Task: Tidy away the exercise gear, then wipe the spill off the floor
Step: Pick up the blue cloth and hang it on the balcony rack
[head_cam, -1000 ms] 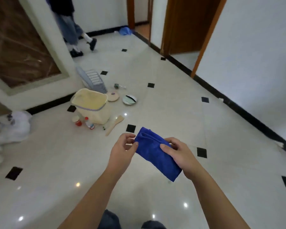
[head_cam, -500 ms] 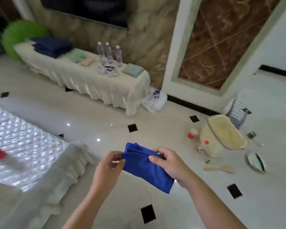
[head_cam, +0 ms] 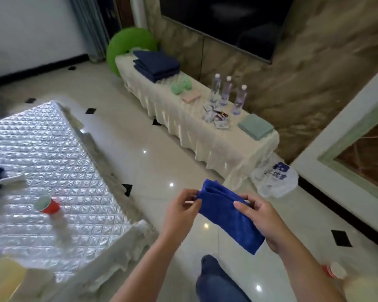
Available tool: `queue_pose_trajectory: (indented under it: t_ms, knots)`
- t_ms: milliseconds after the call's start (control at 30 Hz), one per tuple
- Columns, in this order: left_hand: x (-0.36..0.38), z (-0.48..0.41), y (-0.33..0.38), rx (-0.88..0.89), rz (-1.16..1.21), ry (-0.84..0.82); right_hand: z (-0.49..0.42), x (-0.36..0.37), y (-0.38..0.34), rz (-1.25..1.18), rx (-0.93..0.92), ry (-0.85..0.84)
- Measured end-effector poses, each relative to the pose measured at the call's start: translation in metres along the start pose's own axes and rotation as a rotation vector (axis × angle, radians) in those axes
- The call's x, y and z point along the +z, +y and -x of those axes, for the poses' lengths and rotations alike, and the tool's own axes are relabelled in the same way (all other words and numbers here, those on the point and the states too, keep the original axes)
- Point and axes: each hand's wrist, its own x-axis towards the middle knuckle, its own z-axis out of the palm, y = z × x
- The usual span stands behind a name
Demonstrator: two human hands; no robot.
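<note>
A folded blue cloth (head_cam: 227, 214) hangs between both hands at waist height above the tiled floor. My left hand (head_cam: 179, 214) pinches its upper left corner with thumb and fingers. My right hand (head_cam: 260, 219) grips the cloth's right side, thumb on top. On the low draped table (head_cam: 216, 144) against the wall lie green dumbbells (head_cam: 180, 87), a stack of dark blue mats (head_cam: 156, 65) and folded towels. A green exercise ball (head_cam: 127, 44) stands behind the table's far end. No spill shows on the floor in view.
A silver quilted table (head_cam: 52, 166) at the left carries a tipped red cup (head_cam: 47, 205). Three water bottles (head_cam: 227, 92) and small packets stand on the draped table. A white plastic bag (head_cam: 275, 177) lies by the table's near end. A red cup (head_cam: 332, 270) sits at the lower right.
The view has swung left from the hallway and the basket towards the draped table and the silver table. Both hands keep the same hold on the blue cloth.
</note>
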Motion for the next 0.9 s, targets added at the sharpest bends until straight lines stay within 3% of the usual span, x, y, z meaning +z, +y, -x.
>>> queue_pose_trajectory:
  t_ms: [200,467,733,900]
  knots:
    - [-0.019,-0.155,0.083,0.122,0.042,0.162,-0.158,-0.01,-0.107,0.0,-0.085,-0.072]
    - [-0.148,-0.315,0.091,0.087,0.17,0.468,-0.354,0.113,-0.233,0.221,-0.196,-0.354]
    - [-0.302,-0.499,0.11,0.031,0.314,0.465,-0.526,0.26,-0.347,0.298,-0.237,-0.538]
    - [-0.368,-0.614,0.135,0.002,0.334,0.391,-0.616,0.33,-0.415,0.252,-0.491,-0.515]
